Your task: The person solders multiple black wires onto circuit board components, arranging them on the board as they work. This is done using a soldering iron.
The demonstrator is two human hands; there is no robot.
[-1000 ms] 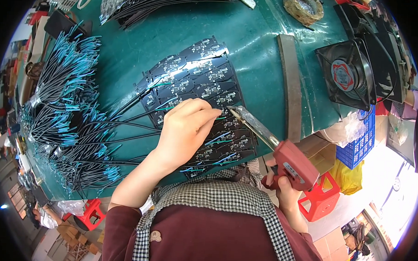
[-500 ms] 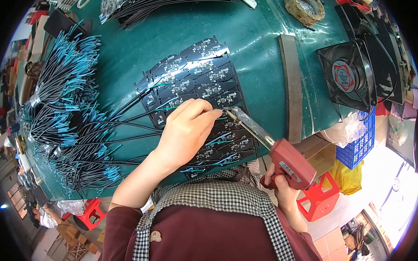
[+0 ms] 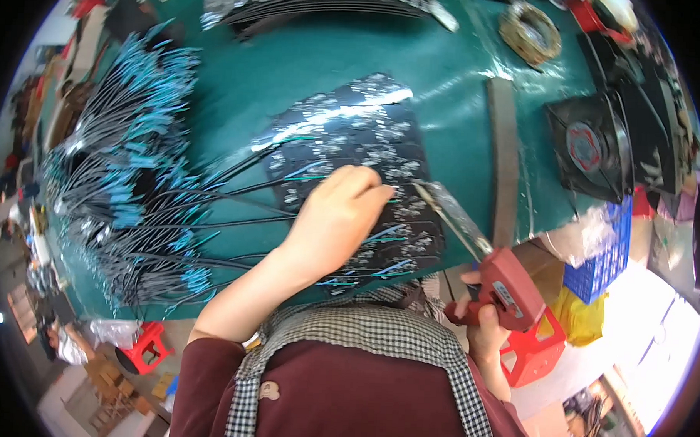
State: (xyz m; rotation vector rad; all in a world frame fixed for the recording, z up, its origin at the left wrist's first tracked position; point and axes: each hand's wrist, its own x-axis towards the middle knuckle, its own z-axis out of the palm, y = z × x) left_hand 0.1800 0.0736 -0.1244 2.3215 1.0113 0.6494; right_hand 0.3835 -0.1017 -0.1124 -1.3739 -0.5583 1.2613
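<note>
Left hand [image 3: 338,218] is curled narrow, fingertips pinching a thin wire down onto the black circuit boards [image 3: 352,153] that sit in a fanned batch near the near edge of the green worktop [image 3: 293,70]. Right hand [image 3: 481,315] is wrapped tight round the red pistol-grip soldering gun [image 3: 494,281], out past the near edge, its metal barrel slanting in so the tip lands right by the left fingertips on the boards. Black leads with teal ends run off the boards toward the left edge, where a big heap of teal-tipped cables [image 3: 128,172] lies. A black fan [image 3: 591,146] sits at the right edge, a coil of wire [image 3: 530,32] near the far right corner.
</note>
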